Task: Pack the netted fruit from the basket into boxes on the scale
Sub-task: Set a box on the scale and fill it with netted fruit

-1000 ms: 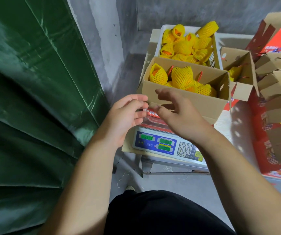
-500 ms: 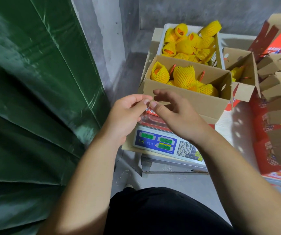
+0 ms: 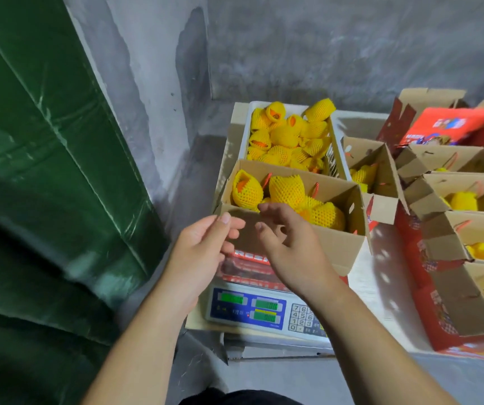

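- Both hands hover mid-frame before the cardboard box (image 3: 290, 238) on the scale (image 3: 267, 311): the left hand (image 3: 202, 249) has loosely curled fingers holding nothing I can see; the right hand (image 3: 287, 244) is relaxed, fingers spread, empty.
- Netted fruit (image 3: 286, 190) lies in the box; more fills the white basket (image 3: 289, 135) just behind, upper centre.
- Risk, as I judge it: a hand leaning on the box wall would falsify the weight, or tip the box off the scale.
- Writing: keypad digits 7, 8, 1, 2, 3, 0 are readable; the green displays are blurred. Red lettering under the box and on the red boxes (image 3: 451, 127) at right is illegible.
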Demonstrator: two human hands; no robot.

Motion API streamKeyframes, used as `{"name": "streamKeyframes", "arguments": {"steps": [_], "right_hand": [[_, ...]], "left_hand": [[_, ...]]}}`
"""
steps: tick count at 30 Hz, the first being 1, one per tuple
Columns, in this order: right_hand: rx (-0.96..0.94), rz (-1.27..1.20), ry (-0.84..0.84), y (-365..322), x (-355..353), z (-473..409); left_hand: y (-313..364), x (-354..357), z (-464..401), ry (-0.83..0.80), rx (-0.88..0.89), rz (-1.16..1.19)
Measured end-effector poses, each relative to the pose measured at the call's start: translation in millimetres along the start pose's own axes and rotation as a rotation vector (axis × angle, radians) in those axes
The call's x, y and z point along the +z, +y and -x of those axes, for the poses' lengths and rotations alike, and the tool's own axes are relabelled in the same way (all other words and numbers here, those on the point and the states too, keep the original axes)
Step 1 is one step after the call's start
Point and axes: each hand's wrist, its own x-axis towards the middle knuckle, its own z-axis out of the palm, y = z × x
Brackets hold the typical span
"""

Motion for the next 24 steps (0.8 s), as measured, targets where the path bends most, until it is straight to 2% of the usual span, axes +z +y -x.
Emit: {"name": "streamKeyframes", "arguments": {"steps": [2, 3, 5, 6, 12, 14, 17, 20, 22, 24], "right_hand": [[-0.043, 0.309, 0.109, 7, 3, -8], [-0.048, 0.498, 0.11, 10, 5, -13], [0.016, 0.776, -0.019, 18, 11, -23], [0.053, 0.84, -0.073, 24, 16, -27], [-0.017, 0.815, 0.01, 42, 18, -24], [-0.035, 0.802, -0.034, 38, 9, -18], [-0.034, 0.688, -0.191, 29, -11, -27], [-0.018, 0.373, -0.159, 26, -44, -65], [-0.044, 0.329, -0.074, 39, -70, -105], [-0.029, 0.369, -0.062, 63, -90, -154]], "left_hand": [[7, 1, -13, 0.016, 0.055, -0.003], [12, 1, -21, 0.025, 0.092, 0.006], [19, 2, -36, 0.031, 0.139, -0.006], [21, 2, -43, 0.016, 0.151, -0.028], [30, 10, -78, -0.113, 0.216, -0.158], [32, 16, -89, -0.145, 0.229, -0.19], [40, 26, -111, -0.189, 0.223, -0.201], [48, 39, -152, -0.208, 0.214, -0.227], [49, 50, -189, -0.228, 0.228, -0.309], [44, 64, -231, -0.279, 0.242, -0.444]]}}
